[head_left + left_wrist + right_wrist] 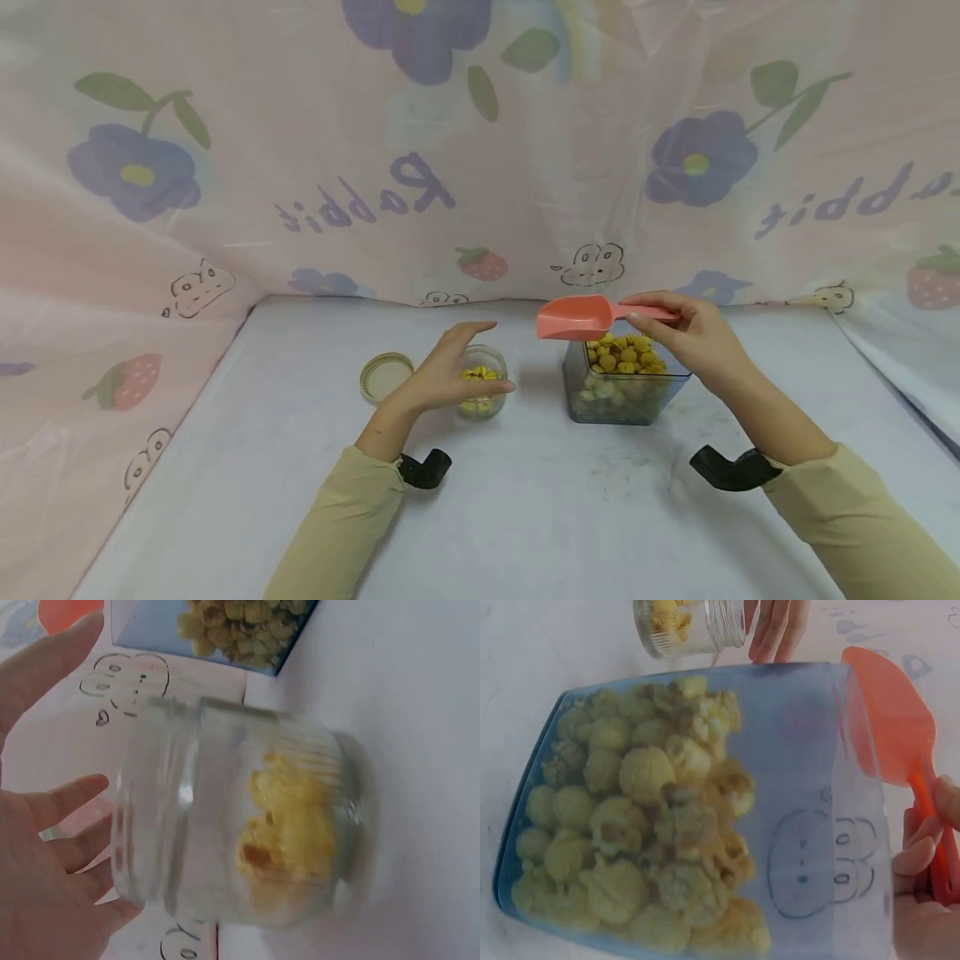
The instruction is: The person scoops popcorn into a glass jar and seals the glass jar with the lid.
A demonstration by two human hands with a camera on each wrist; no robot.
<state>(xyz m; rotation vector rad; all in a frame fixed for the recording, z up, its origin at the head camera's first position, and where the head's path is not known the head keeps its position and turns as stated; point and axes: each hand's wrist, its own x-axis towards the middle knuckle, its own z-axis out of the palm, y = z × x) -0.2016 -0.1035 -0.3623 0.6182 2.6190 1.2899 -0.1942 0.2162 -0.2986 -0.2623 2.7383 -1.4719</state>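
Note:
In the head view my right hand (686, 333) grips the handle of a coral-red scoop (573, 317) above a clear square tub (615, 404). Popcorn (645, 817) fills the tub's lower part. The scoop's inside shows no popcorn in the head view. My left hand (450, 371) is beside a small glass jar (225, 817), thumb and fingers spread apart around its rim. Some yellow popcorn (289, 825) lies in the bottom of this jar. A gap shows between thumb and fingers in the left wrist view; whether any finger touches the glass I cannot tell.
A round lid (386, 377) with a gold rim lies on the white tabletop (525, 517), left of the jar. Behind the table hangs a pink printed curtain (525, 167) with flowers and rabbits. Both wrists carry black mounts (426, 469).

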